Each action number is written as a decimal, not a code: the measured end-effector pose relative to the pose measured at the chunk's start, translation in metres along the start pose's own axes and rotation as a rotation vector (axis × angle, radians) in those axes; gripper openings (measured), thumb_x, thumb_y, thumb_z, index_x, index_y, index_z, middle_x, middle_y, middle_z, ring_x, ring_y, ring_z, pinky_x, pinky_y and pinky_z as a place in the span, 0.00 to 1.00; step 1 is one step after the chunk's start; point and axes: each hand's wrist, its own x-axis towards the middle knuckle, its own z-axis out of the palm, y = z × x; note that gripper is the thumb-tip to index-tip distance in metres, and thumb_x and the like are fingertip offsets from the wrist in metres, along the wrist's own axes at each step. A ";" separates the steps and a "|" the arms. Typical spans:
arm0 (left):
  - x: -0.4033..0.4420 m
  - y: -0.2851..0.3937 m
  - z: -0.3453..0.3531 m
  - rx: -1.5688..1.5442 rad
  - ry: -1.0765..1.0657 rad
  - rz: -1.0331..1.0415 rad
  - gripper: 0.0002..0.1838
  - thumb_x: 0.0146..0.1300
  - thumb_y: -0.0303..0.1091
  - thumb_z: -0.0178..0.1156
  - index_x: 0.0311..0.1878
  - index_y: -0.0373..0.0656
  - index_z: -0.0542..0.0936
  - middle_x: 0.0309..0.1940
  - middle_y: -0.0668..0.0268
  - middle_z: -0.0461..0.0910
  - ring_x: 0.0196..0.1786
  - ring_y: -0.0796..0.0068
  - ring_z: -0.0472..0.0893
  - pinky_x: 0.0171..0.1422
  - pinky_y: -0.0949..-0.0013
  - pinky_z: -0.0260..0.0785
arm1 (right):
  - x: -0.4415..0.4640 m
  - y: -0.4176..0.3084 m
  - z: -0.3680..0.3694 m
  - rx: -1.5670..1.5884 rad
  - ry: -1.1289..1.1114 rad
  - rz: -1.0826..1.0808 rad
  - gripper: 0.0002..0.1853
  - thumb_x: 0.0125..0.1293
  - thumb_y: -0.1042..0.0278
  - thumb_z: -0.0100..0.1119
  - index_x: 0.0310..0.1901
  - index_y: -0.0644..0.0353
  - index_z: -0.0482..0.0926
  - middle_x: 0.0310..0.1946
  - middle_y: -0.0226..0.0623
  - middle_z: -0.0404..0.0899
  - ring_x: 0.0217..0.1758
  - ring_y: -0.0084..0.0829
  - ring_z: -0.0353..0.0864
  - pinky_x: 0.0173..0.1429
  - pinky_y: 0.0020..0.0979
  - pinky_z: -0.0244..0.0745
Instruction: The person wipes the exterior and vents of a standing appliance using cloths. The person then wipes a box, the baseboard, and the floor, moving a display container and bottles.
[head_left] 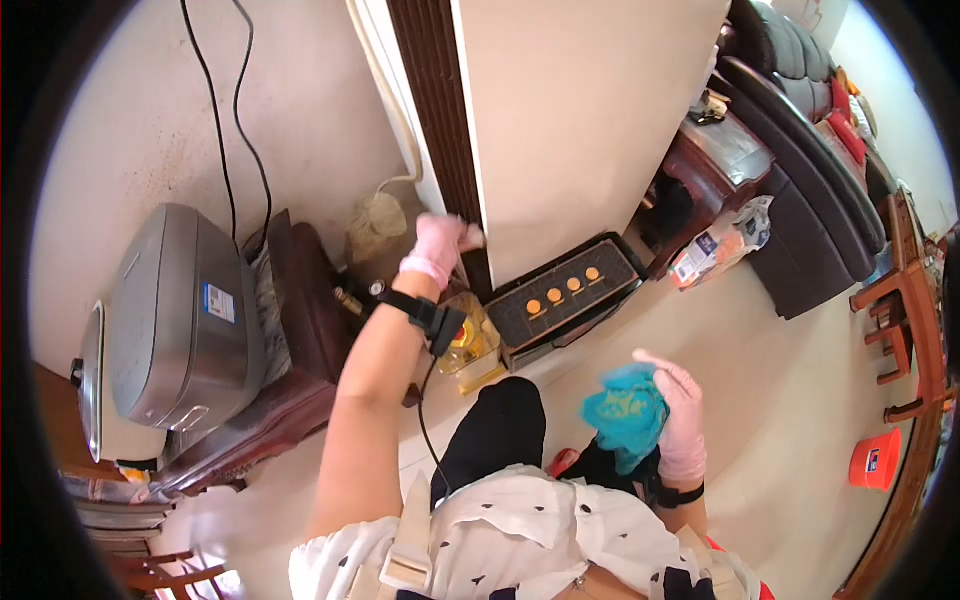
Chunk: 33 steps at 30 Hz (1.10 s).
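Observation:
My left hand (pixel 440 245), in a pink glove, is stretched forward in front of the dark brown ribbed trim (pixel 430 110) at the wall's corner. Its fingers are blurred, and whether it touches the trim does not show. A teal cloth (pixel 625 410) with a yellowish pattern hangs bunched in my right hand (pixel 682 415), also gloved in pink, low at the right of my body. Beneath my left wrist is a clear container with yellow liquid (pixel 470 340). Beside it lies a long black rack (pixel 570 290) with several round orange pieces along it.
A grey appliance (pixel 185 310) rests on dark wooden furniture (pixel 300 300) at the left. A tied sack (pixel 378 225) leans in the corner. Toward the right are a plastic bag (pixel 722 242), a black leather sofa (pixel 800 220), a red bucket (pixel 875 460) and wooden furniture (pixel 915 290).

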 end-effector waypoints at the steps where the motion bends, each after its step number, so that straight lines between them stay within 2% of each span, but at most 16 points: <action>1: -0.023 0.044 0.000 0.016 0.034 -0.108 0.03 0.58 0.17 0.54 0.31 0.34 0.74 0.28 0.60 0.78 0.31 0.67 0.83 0.29 0.64 0.81 | 0.006 0.000 0.000 0.018 -0.004 0.005 0.14 0.67 0.76 0.48 0.51 0.70 0.77 0.51 0.43 0.79 0.53 0.29 0.78 0.61 0.29 0.70; 2: -0.073 0.086 0.017 -0.072 0.069 -0.016 0.03 0.59 0.17 0.54 0.37 0.29 0.75 0.33 0.55 0.80 0.33 0.63 0.84 0.31 0.62 0.82 | 0.010 0.003 0.005 -0.029 0.004 -0.077 0.14 0.67 0.76 0.48 0.51 0.70 0.77 0.51 0.42 0.79 0.53 0.29 0.78 0.61 0.29 0.70; 3: -0.088 0.106 0.012 -0.217 0.032 -0.024 0.08 0.59 0.19 0.56 0.42 0.31 0.77 0.36 0.59 0.81 0.39 0.66 0.83 0.42 0.64 0.81 | 0.013 0.001 0.013 -0.032 -0.006 -0.072 0.14 0.67 0.76 0.48 0.51 0.70 0.77 0.51 0.42 0.79 0.53 0.29 0.78 0.61 0.29 0.70; 5: -0.075 0.101 -0.003 -0.434 -0.165 0.135 0.09 0.61 0.22 0.54 0.44 0.32 0.78 0.38 0.58 0.82 0.39 0.66 0.82 0.45 0.65 0.79 | 0.015 -0.006 0.027 -0.086 -0.053 -0.092 0.14 0.67 0.77 0.48 0.51 0.71 0.77 0.51 0.42 0.79 0.53 0.28 0.78 0.61 0.28 0.70; 6: -0.079 0.092 -0.002 -0.406 -0.193 0.283 0.08 0.58 0.19 0.55 0.41 0.31 0.79 0.35 0.58 0.81 0.35 0.66 0.83 0.38 0.61 0.80 | 0.013 -0.005 0.030 -0.095 -0.057 -0.088 0.14 0.67 0.77 0.48 0.51 0.71 0.77 0.51 0.42 0.79 0.53 0.28 0.78 0.61 0.28 0.70; 9: -0.069 0.019 0.002 -0.467 0.107 0.069 0.08 0.54 0.17 0.56 0.37 0.33 0.80 0.34 0.58 0.81 0.34 0.64 0.83 0.36 0.64 0.79 | 0.015 -0.005 0.033 -0.056 -0.116 -0.119 0.14 0.67 0.77 0.48 0.51 0.71 0.77 0.52 0.42 0.79 0.53 0.28 0.78 0.60 0.28 0.70; 12: -0.029 -0.041 0.007 -0.119 0.425 -0.135 0.06 0.55 0.21 0.57 0.37 0.33 0.79 0.34 0.57 0.80 0.35 0.60 0.82 0.36 0.58 0.77 | 0.003 -0.004 0.028 -0.063 -0.065 -0.120 0.14 0.66 0.78 0.47 0.51 0.71 0.78 0.52 0.42 0.79 0.53 0.28 0.78 0.60 0.28 0.71; 14: -0.010 -0.050 0.015 -0.051 0.464 -0.169 0.05 0.57 0.21 0.54 0.35 0.31 0.77 0.30 0.55 0.79 0.32 0.59 0.81 0.32 0.58 0.75 | -0.004 -0.006 0.023 -0.062 -0.043 -0.111 0.14 0.67 0.78 0.47 0.51 0.70 0.78 0.52 0.42 0.79 0.53 0.28 0.77 0.60 0.28 0.70; 20: 0.007 -0.001 0.004 -0.192 0.251 -0.207 0.08 0.61 0.20 0.46 0.31 0.27 0.74 0.20 0.50 0.75 0.26 0.56 0.78 0.24 0.57 0.69 | -0.004 -0.006 0.013 -0.076 -0.005 -0.103 0.13 0.67 0.77 0.48 0.50 0.70 0.78 0.52 0.43 0.78 0.53 0.29 0.77 0.61 0.29 0.70; 23: -0.071 0.086 0.004 -0.378 0.128 0.056 0.04 0.58 0.15 0.50 0.30 0.29 0.74 0.20 0.55 0.76 0.23 0.62 0.79 0.23 0.66 0.72 | 0.004 -0.005 0.021 -0.080 -0.017 -0.106 0.13 0.67 0.77 0.49 0.50 0.70 0.77 0.52 0.44 0.78 0.54 0.30 0.77 0.61 0.30 0.70; 24: -0.054 0.059 -0.019 0.147 -0.085 0.661 0.03 0.58 0.17 0.54 0.31 0.31 0.76 0.24 0.57 0.78 0.25 0.67 0.80 0.26 0.70 0.75 | 0.004 -0.003 0.024 -0.076 -0.019 -0.105 0.13 0.67 0.76 0.49 0.50 0.70 0.77 0.53 0.44 0.78 0.54 0.31 0.77 0.61 0.30 0.70; 25: -0.035 0.030 -0.024 0.151 -0.080 0.649 0.03 0.58 0.17 0.54 0.31 0.31 0.76 0.24 0.57 0.78 0.25 0.67 0.80 0.26 0.70 0.75 | 0.003 -0.001 0.024 -0.077 -0.019 -0.092 0.13 0.67 0.76 0.49 0.50 0.70 0.77 0.53 0.44 0.78 0.54 0.31 0.77 0.61 0.30 0.70; 27: -0.018 0.006 -0.012 -0.142 0.193 0.262 0.03 0.57 0.18 0.56 0.30 0.34 0.79 0.27 0.60 0.80 0.29 0.69 0.81 0.32 0.72 0.75 | 0.006 -0.001 0.023 -0.018 -0.030 -0.066 0.13 0.67 0.77 0.49 0.50 0.70 0.77 0.53 0.44 0.78 0.54 0.31 0.78 0.61 0.31 0.71; 29: 0.008 -0.040 -0.006 0.919 0.354 0.169 0.06 0.57 0.30 0.61 0.33 0.39 0.82 0.32 0.60 0.84 0.36 0.68 0.83 0.42 0.67 0.75 | 0.005 -0.001 0.021 -0.055 -0.029 -0.085 0.14 0.67 0.77 0.48 0.50 0.71 0.77 0.52 0.43 0.78 0.53 0.30 0.78 0.60 0.30 0.71; 31: -0.014 -0.006 0.022 2.063 -0.375 0.093 0.12 0.58 0.42 0.59 0.41 0.49 0.85 0.40 0.65 0.85 0.44 0.69 0.84 0.44 0.66 0.76 | 0.000 -0.002 0.021 -0.090 -0.029 -0.100 0.14 0.67 0.76 0.46 0.50 0.71 0.77 0.51 0.42 0.79 0.52 0.30 0.78 0.59 0.29 0.71; 33: 0.006 -0.008 0.019 2.065 -0.443 0.035 0.16 0.56 0.49 0.58 0.45 0.59 0.85 0.44 0.74 0.84 0.49 0.73 0.83 0.44 0.68 0.75 | -0.005 -0.009 0.022 -0.037 0.035 -0.040 0.14 0.67 0.76 0.47 0.50 0.71 0.77 0.51 0.43 0.78 0.52 0.30 0.78 0.60 0.29 0.71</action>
